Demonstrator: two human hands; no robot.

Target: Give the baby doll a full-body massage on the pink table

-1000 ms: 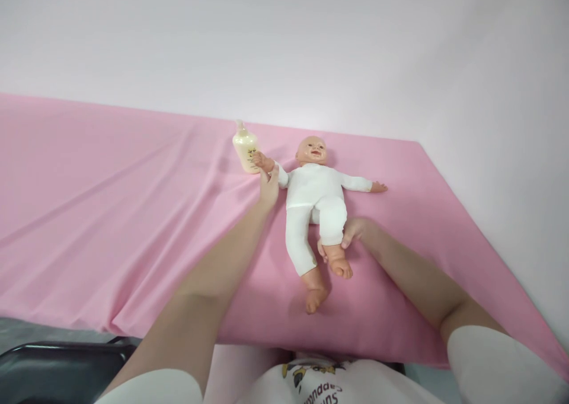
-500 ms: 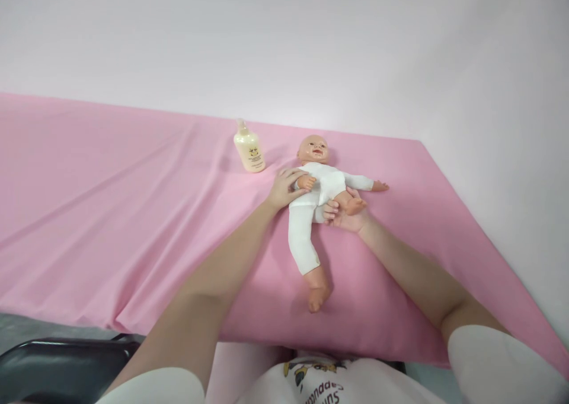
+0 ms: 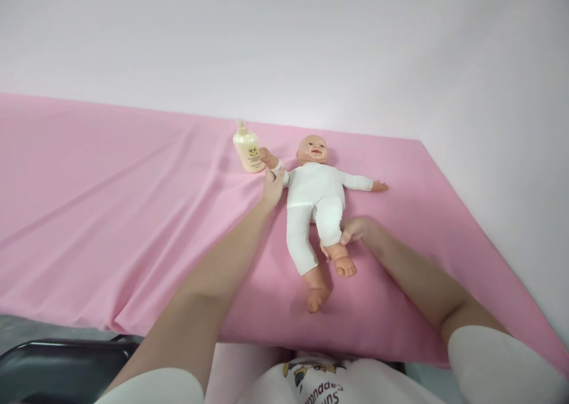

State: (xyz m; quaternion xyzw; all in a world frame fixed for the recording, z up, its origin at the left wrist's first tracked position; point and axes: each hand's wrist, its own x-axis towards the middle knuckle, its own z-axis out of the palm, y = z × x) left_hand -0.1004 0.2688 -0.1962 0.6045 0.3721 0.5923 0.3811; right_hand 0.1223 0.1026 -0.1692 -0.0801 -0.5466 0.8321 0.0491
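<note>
1. At the lower left, below the front edge of the pink-covered table (image 3: pixel 111 226), part of a black chair (image 3: pixel 62 373) stood beside you.
2. Over the table's left stretch, the pink covering lay in long, slanting creases.
3. Toward the far edge stood a cream-coloured bottle (image 3: pixel 247 150) with a pale, narrow top and a small dark print on its front.
4. Just right of the bottle, your left hand (image 3: pixel 272 186) was closed around one arm of the doll (image 3: pixel 315 185), near its wrist. That arm's end overlapped the bottle from your viewpoint; whether the two touched, you could not tell.
5. On the right part of the table the doll lay on its back, head toward the far edge, feet toward you, white from neck to ankles.
6. Below it, you wore a white shirt (image 3: pixel 320 386) with printed lettering.
7. Your right hand (image 3: pixel 354 229) was wrapped around the doll's lower leg on your right, just above the foot, with fingertips showing on the inner side.
8. Farther right, the doll's other arm stretched out sideways, apart from both your hands.
9. Beyond the table's right edge was a pale wall (image 3: pixel 502 173).
</note>
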